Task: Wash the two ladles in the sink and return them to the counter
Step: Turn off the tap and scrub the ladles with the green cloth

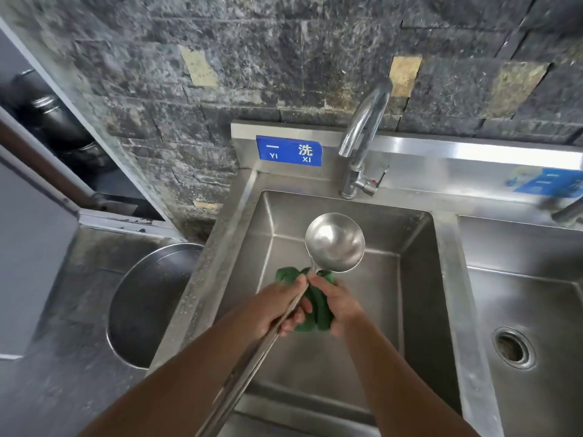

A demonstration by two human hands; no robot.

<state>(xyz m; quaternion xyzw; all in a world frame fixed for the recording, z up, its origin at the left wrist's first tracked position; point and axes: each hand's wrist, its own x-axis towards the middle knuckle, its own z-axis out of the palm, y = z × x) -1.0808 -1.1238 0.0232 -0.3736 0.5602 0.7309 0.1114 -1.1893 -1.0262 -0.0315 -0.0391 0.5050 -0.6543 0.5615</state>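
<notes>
- Both hands meet over the left sink [252, 234]: the left hand [277, 307] is clamped on the ladle [334, 242] handle, the right hand [339, 305] closed around a green cloth [318, 305] against the neck.
- Ladle bowl sits at 12 o'clock from the hands, held above the basin, hollow facing up.
- Judged step: scrubbing the first ladle; the faucet [362, 134] shows no water running.
- Next likely calls for wiping the bowl, rinsing, then reaching the desk.
- Count: one ladle visible, one cloth, two basins, one round pot [142, 304] at 9 o'clock.
</notes>
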